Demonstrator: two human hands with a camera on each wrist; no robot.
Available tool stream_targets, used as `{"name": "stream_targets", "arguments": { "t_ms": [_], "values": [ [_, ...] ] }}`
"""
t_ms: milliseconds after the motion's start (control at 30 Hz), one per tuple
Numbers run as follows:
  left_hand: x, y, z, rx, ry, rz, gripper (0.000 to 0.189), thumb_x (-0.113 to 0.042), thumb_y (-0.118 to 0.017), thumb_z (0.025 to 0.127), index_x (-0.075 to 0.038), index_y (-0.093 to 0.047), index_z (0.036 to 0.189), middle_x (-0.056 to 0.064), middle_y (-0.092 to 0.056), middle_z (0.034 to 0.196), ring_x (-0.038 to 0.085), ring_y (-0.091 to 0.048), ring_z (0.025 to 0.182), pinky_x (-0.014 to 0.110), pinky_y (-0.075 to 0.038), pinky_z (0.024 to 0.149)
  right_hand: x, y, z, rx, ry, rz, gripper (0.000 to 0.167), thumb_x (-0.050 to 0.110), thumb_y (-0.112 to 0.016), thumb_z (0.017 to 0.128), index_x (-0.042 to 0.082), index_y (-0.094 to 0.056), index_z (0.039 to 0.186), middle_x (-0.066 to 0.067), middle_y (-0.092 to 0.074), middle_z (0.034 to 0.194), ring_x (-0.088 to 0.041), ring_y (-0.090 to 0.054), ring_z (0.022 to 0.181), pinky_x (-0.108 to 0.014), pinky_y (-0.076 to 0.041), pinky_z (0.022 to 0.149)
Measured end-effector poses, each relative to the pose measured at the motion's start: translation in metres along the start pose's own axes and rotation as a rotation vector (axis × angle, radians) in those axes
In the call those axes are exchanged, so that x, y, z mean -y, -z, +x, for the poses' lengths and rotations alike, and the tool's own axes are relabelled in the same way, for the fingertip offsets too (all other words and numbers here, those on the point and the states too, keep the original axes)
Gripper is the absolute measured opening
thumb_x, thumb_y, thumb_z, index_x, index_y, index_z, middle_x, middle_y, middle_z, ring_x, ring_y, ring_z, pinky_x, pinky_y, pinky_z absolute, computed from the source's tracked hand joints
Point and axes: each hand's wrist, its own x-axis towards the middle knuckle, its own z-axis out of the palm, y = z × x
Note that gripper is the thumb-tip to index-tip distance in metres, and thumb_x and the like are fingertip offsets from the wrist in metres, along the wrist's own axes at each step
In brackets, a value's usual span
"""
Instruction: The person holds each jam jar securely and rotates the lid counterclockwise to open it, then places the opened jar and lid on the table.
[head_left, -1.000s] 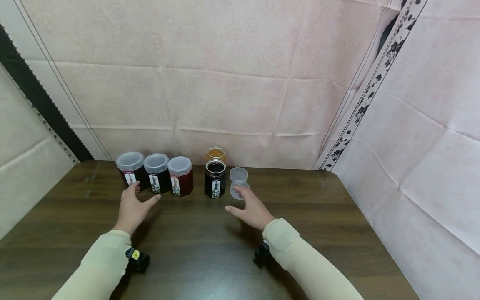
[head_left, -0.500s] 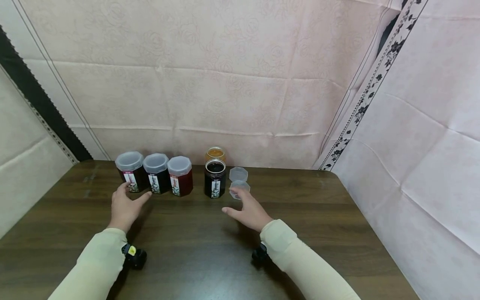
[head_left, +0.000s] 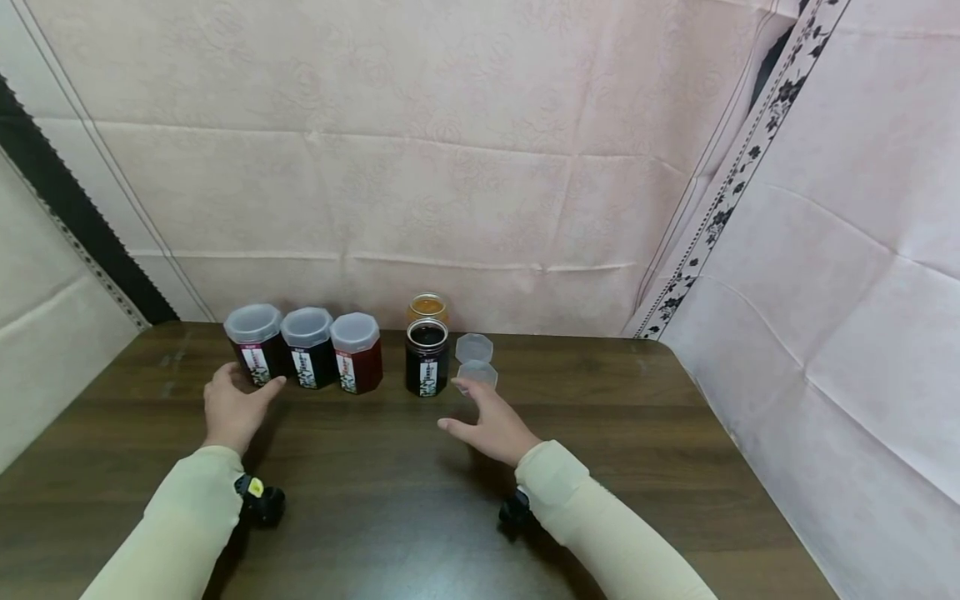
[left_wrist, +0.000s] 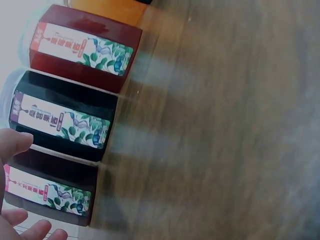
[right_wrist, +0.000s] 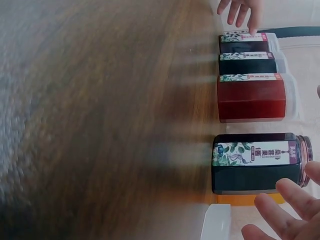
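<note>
My left hand (head_left: 234, 412) is at the leftmost lidded jar (left_wrist: 30, 192), thumb and fingers spread apart around its near side; contact cannot be made out. Beside that jar stand a dark lidded jar (head_left: 313, 357) and a red lidded jar (head_left: 365, 367). Over on the right, my right hand (head_left: 497, 423) hovers with spread fingers near an uncovered dark jar (right_wrist: 250, 172) and two translucent lids. The nearer lid (head_left: 478, 372) is partly hidden by my fingers; the farther lid (head_left: 474, 347) lies behind it.
An uncovered amber jar (head_left: 428, 305) stands directly behind the open dark one. All of them stand near the far edge of a dark wooden table (head_left: 360, 500). Pale patterned cloth (head_left: 465, 167) hangs behind the table and along its sides.
My left hand has moved left, from in front of the jars to beside the leftmost one. My right hand has shifted slightly left. The jars and lids have kept their places.
</note>
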Motion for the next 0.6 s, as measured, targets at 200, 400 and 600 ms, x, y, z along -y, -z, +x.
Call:
{"name": "stream_targets", "arguments": {
  "t_ms": [200,400,600],
  "values": [
    [0.002,0.001,0.008,0.017,0.031,-0.001,0.086,-0.038,-0.063,0.09,0.007,-0.019,0.148,0.034,-0.026,0.143,0.047,-0.026,0.131,0.06,-0.029,0.107,0.003,0.001,-0.002,0.013,0.003,0.001,0.072,0.047,-0.065,0.089,0.017,-0.037,0.147,-0.005,-0.041,0.148,-0.024,-0.04,0.135,-0.047,-0.034,0.11],
    [0.006,0.005,0.018,0.02,0.035,0.035,0.091,-0.041,-0.062,0.09,0.008,-0.012,0.15,0.037,-0.02,0.147,0.049,-0.021,0.135,0.06,-0.026,0.109,0.005,0.0,-0.003,0.029,-0.002,-0.005,0.072,0.049,-0.064,0.089,0.017,-0.036,0.147,-0.003,-0.039,0.15,-0.023,-0.039,0.136,-0.047,-0.034,0.11],
    [0.007,0.009,0.024,0.041,0.043,0.056,0.094,-0.041,-0.063,0.089,0.008,-0.01,0.15,0.038,-0.017,0.147,0.05,-0.02,0.135,0.061,-0.025,0.109,0.008,-0.002,-0.003,0.048,0.009,-0.004,0.072,0.049,-0.064,0.089,0.018,-0.037,0.147,-0.003,-0.038,0.15,-0.023,-0.039,0.136,-0.047,-0.034,0.11]
  ]
}}
